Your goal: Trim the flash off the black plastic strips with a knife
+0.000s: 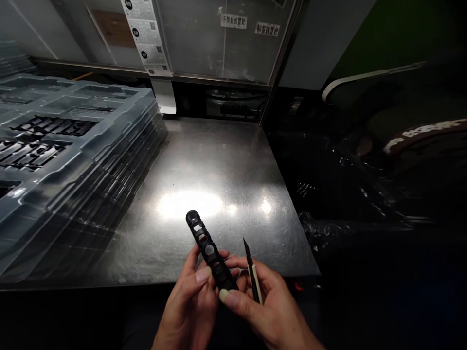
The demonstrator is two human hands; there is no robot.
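A long, narrow black part (209, 249) with rounded end and several openings along its length is held at a slant over the front edge of the metal table. My left hand (191, 296) grips its left side, thumb on top and fingers beneath. At the lower end, my right hand (268, 301) presses its thumb and fingertips on the same part. A craft knife (252, 274) with a pale handle and dark pointed blade also sits in my right hand, tip pointing up and away from the black part.
Stacked clear plastic trays (142, 119) with black parts in their pockets stand on the left of the metal table (215, 160). Behind it rises a panel (204, 43) with a label strip (148, 39). Dark plastic sheeting (346, 223) lies to the right.
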